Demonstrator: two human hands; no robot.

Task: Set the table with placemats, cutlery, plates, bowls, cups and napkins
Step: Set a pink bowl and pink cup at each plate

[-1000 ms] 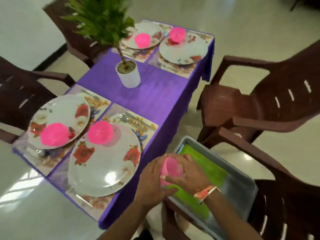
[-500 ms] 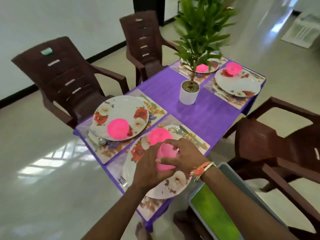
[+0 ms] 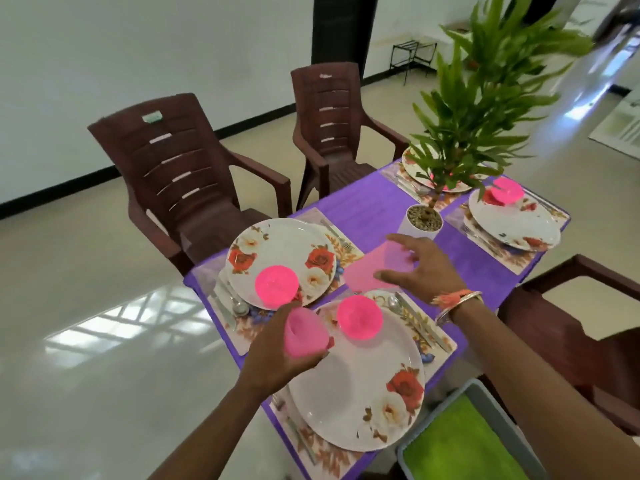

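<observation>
My left hand (image 3: 277, 351) grips a pink cup (image 3: 304, 336) above the left edge of the near floral plate (image 3: 360, 386). My right hand (image 3: 420, 268) holds a second, blurred pink cup (image 3: 377, 268) over the purple tablecloth (image 3: 367, 207), between the two near place settings. A pink bowl (image 3: 360, 317) sits on the near plate and another pink bowl (image 3: 276, 285) on the left plate (image 3: 280, 252). Each plate lies on a floral placemat (image 3: 427, 336) with cutlery (image 3: 408, 315) beside it. Two more set places are at the far end (image 3: 512, 220).
A potted plant in a white pot (image 3: 420, 225) stands mid-table, just beyond my right hand. Brown plastic chairs (image 3: 180, 174) line the left side, another (image 3: 571, 327) is at the right. A grey tray with green lining (image 3: 460, 445) sits at the lower right.
The cups came up from the grey tray as one stack held in both hands. Now they are apart: the right hand has moved forward with one, the left keeps the other.
</observation>
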